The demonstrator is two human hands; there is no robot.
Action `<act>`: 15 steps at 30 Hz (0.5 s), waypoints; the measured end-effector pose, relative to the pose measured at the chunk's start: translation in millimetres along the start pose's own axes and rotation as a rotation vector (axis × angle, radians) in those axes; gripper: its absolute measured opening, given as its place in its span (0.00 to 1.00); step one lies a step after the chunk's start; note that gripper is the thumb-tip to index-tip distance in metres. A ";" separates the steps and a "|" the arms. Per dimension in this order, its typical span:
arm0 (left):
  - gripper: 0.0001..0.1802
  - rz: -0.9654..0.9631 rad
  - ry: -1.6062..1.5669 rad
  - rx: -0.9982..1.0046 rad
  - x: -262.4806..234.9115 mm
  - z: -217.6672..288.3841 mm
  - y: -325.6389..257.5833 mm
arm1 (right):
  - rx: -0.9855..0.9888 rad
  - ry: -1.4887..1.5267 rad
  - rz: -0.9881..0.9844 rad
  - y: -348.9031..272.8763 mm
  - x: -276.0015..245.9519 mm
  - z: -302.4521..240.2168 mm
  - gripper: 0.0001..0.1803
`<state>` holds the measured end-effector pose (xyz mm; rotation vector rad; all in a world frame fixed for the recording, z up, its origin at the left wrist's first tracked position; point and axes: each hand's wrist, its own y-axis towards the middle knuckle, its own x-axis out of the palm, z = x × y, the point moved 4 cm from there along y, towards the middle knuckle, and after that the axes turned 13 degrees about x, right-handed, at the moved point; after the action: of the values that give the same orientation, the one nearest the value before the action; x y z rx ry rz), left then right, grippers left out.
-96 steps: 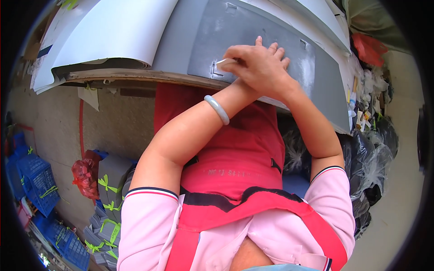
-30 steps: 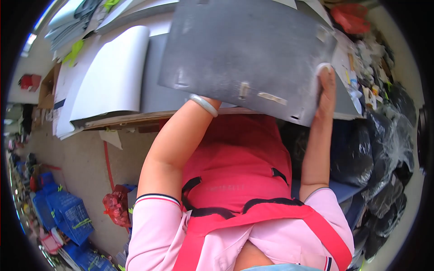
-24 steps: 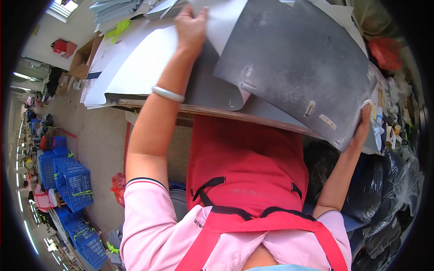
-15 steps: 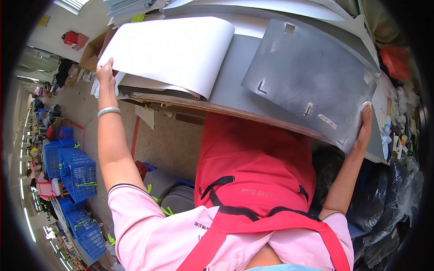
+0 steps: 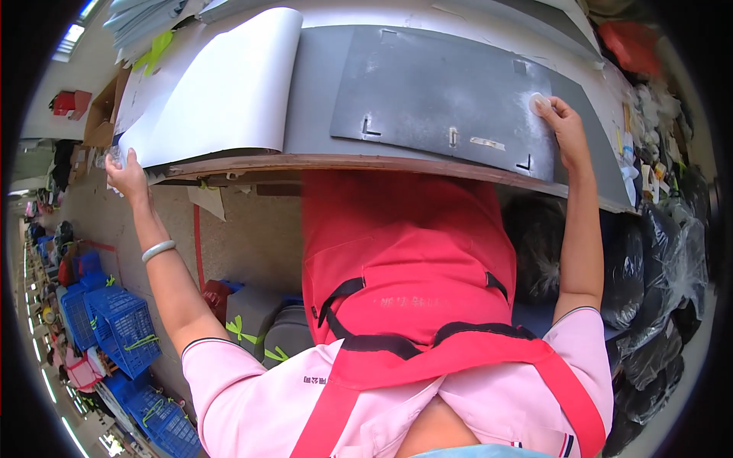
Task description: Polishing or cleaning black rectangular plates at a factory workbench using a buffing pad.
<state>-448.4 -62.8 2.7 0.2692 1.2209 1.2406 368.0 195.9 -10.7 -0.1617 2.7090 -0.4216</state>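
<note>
A grey template board (image 5: pixel 435 91) with small slots and L-shaped cutouts, dusted white, lies flat on a grey sheet (image 5: pixel 313 91) at the table's front edge. My right hand (image 5: pixel 563 126) pinches a round white disc, possibly chalk, against the board's right end. To the left, a large white sheet (image 5: pixel 221 84) is folded back over itself, its curved fold next to the grey sheet. At that sheet's front left corner is my left hand (image 5: pixel 128 177), thumb and fingers apart; the corner touches or nearly touches them.
The wooden table edge (image 5: pixel 366 162) runs across in front of my red apron (image 5: pixel 412 252). Blue plastic crates (image 5: pixel 122 328) stand on the floor at left. Black bags in clear plastic (image 5: pixel 626 267) are at right, below a red bag (image 5: pixel 630 46). Pale stacked sheets (image 5: pixel 141 23) sit at the far left.
The grey board has gone from tilted to flat and squared with the table edge. My left hand has come down and left with the white sheet. My right hand has moved inward and up.
</note>
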 end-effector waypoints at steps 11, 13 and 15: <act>0.12 -0.355 -0.616 0.586 -9.5 298.7 -87.9 | -0.050 -0.163 0.065 15.3 -10.1 13.5 0.13; 0.13 -0.290 -0.628 0.482 -7.6 269.6 -73.9 | -0.062 -0.133 0.046 16.7 -13.4 20.8 0.14; 0.16 -0.217 -0.570 0.241 -5.4 210.8 -51.3 | -0.052 -0.108 0.051 20.1 -17.9 30.1 0.14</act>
<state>-248.0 4.0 52.7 0.6065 0.8693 0.7520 395.3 209.9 -36.9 -0.1261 2.6125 -0.3190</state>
